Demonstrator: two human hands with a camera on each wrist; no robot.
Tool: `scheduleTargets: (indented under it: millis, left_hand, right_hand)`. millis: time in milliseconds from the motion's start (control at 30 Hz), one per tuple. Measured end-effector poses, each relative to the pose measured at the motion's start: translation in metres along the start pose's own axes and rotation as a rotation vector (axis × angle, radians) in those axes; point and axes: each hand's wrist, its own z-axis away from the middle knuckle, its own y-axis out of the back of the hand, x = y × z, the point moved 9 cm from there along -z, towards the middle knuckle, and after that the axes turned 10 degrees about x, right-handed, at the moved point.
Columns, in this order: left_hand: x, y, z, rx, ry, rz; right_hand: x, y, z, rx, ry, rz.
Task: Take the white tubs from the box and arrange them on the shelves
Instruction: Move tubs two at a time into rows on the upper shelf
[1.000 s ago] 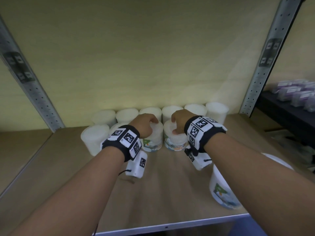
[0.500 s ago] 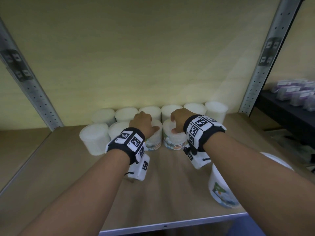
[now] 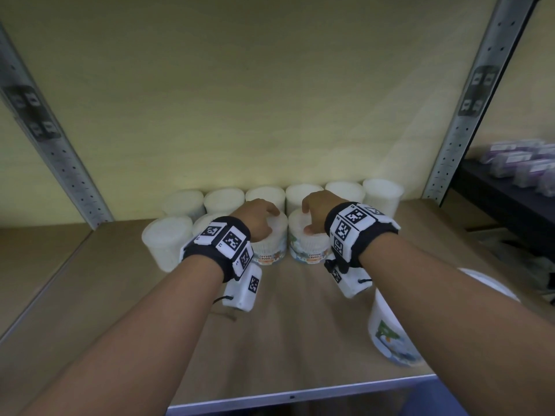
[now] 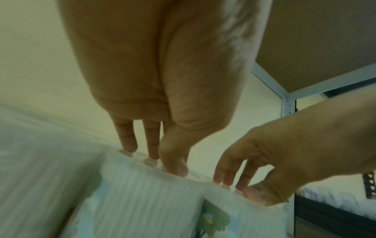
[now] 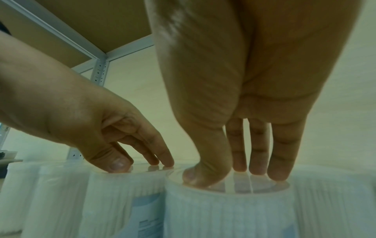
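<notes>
My left hand rests fingertips-down on the lid of one labelled tub, fingers fairly straight, gripping nothing. My right hand does the same on the tub beside it; the two tubs touch. They stand in the front row on the shelf, a further row of white tubs behind against the wall. Another tub stands near the right front edge.

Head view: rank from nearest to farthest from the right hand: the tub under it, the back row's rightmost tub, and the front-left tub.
1. Tub under the right hand: front row tub, fingertips on its lid.
2. Rightmost back tub: behind, to the right.
3. Front-left tub: far left, past the left hand.
</notes>
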Motion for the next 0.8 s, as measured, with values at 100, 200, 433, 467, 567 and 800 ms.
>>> scheduleTargets:
  millis: [100, 200, 433, 467, 567, 800]
  left_hand:
    - [0.000, 0.001, 0.001, -0.005, -0.008, 0.011]
    - [0.001, 0.004, 0.001, 0.008, -0.023, 0.006]
    - [0.005, 0.006, 0.010, 0.000, -0.025, -0.012]
    - [0.006, 0.006, 0.013, -0.001, -0.026, -0.011]
    - [0.008, 0.006, 0.026, -0.006, -0.024, -0.002]
    - [0.014, 0.008, 0.066, -0.025, -0.026, 0.014]
  right_hand:
    - [0.002, -0.002, 0.002, 0.041, 0.027, 0.045]
    - [0.003, 0.001, 0.003, 0.098, 0.038, 0.012]
    - [-0.003, 0.002, 0.013, 0.066, 0.036, 0.051]
    - [-0.004, 0.000, 0.015, 0.023, 0.030, 0.067]
    - [-0.008, -0.003, 0.024, -0.068, 0.012, 0.090]
    - [-0.016, -0.007, 0.059, -0.091, 0.058, 0.193]
